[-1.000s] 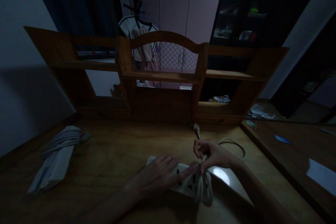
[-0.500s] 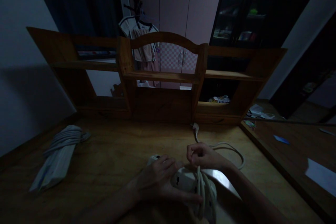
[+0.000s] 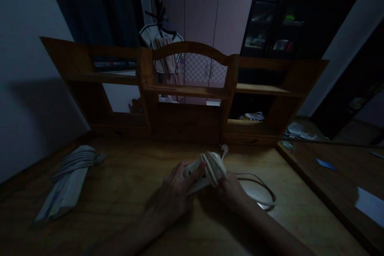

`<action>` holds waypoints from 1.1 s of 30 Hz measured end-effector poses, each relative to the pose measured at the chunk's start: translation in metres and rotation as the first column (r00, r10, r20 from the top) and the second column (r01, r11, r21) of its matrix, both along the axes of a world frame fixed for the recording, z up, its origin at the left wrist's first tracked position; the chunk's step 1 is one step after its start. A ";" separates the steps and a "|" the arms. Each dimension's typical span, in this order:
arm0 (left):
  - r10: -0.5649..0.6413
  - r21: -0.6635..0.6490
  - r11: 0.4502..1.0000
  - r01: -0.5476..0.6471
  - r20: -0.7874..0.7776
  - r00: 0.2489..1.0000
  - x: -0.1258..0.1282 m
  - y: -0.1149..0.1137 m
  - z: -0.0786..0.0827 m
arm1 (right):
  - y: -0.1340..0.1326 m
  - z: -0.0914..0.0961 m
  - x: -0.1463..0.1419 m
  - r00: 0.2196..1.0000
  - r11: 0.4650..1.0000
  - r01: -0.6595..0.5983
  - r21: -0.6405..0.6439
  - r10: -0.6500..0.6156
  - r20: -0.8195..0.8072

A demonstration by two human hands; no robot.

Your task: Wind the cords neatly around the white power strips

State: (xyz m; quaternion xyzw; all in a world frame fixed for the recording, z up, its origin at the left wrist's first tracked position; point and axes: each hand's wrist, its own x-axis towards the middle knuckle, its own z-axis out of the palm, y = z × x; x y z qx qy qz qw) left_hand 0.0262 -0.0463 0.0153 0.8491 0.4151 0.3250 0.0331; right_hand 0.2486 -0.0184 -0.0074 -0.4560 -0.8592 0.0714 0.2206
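A white power strip (image 3: 196, 187) is held up over the desk, with loops of its pale cord (image 3: 212, 168) wound round its right end. My left hand (image 3: 177, 190) is closed round the strip's left part, the thumb reaching over the top toward the loops. At the wound end, my right hand (image 3: 232, 192) is closed on the cord, its fingertips hidden behind the strip. The unwound cord (image 3: 271, 196) curves over the desk at the right. Its plug (image 3: 224, 150) lies near the shelf's base.
On the left of the wooden desk (image 3: 126, 192) rests another power strip (image 3: 64, 192), wrapped in its grey cord. A wooden shelf unit (image 3: 186, 124) spans the back. To the right, past a raised edge, are a blue card (image 3: 325, 164) and white paper (image 3: 370, 204).
The power strip has been lifted and moved away from me, now tilted. My right hand has come down from above the loops to the strip's right end. The view has shifted slightly.
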 end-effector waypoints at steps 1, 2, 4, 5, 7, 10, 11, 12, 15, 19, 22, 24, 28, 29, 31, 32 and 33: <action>0.049 -0.036 0.998 -0.048 0.011 0.999 0.001 0.001 0.001 | -0.001 0.000 -0.002 0.998 1.000 0.019 0.022 -0.020 0.052; 0.103 -0.069 0.992 -0.102 0.015 0.995 0.001 0.002 0.001 | -0.002 0.001 -0.005 0.997 0.999 0.032 0.024 -0.033 0.073; 0.203 -0.128 0.971 -0.201 0.003 0.979 0.002 0.004 0.001 | -0.006 0.006 -0.010 0.992 0.997 0.050 0.052 -0.056 0.115; 0.246 -0.152 0.958 -0.244 -0.006 0.969 0.003 0.005 0.001 | -0.008 0.009 -0.013 0.991 0.996 0.049 0.071 -0.058 0.123; 0.310 -0.191 0.932 -0.307 -0.013 0.951 0.003 0.008 0.003 | -0.011 0.014 -0.016 0.989 0.994 0.030 0.109 -0.045 0.141; 0.351 -0.231 0.911 -0.340 0.006 0.936 0.004 0.010 0.006 | -0.012 0.019 -0.017 0.982 0.986 -0.006 0.170 -0.026 0.190; 0.356 -0.237 0.909 -0.342 0.018 0.934 0.004 0.011 0.008 | -0.012 0.020 -0.016 0.978 0.982 -0.013 0.189 -0.027 0.205; 0.356 -0.239 0.909 -0.340 0.026 0.934 0.004 0.012 0.008 | -0.011 0.021 -0.015 0.975 0.978 -0.014 0.207 -0.033 0.218; 0.361 -0.204 0.913 -0.353 0.002 0.933 0.002 0.016 0.008 | -0.010 0.025 -0.010 0.964 0.969 -0.017 0.247 -0.050 0.260; 0.414 -0.159 0.894 -0.419 -0.066 0.908 -0.005 0.024 0.003 | -0.011 0.031 -0.006 0.947 0.971 -0.044 0.237 -0.035 0.319; 0.427 -0.165 0.884 -0.437 -0.095 0.899 -0.009 0.029 0.000 | -0.013 0.032 -0.007 0.937 0.973 -0.074 0.220 -0.008 0.350; 0.425 -0.170 0.883 -0.438 -0.107 0.899 -0.011 0.031 -0.001 | -0.013 0.031 -0.006 0.936 0.972 -0.087 0.220 0.004 0.351; 0.470 -0.158 0.860 -0.485 -0.124 0.874 -0.020 0.040 -0.001 | -0.012 0.028 0.000 0.955 0.944 -0.081 0.318 -0.018 0.296; 0.493 -0.156 0.847 -0.508 -0.123 0.861 -0.024 0.043 0.000 | -0.012 0.027 0.001 0.963 0.930 -0.084 0.358 -0.017 0.270; 0.537 -0.193 0.816 -0.545 -0.097 0.838 -0.032 0.048 0.003 | -0.013 0.029 0.003 0.975 0.892 -0.104 0.439 0.004 0.221; 0.542 -0.231 0.810 -0.540 -0.060 0.838 -0.035 0.051 0.005 | -0.014 0.030 0.003 0.980 0.869 -0.117 0.482 0.021 0.200; 0.529 -0.271 0.816 -0.510 -0.003 0.848 -0.038 0.053 0.007 | -0.015 0.032 0.003 0.983 0.844 -0.127 0.521 0.038 0.179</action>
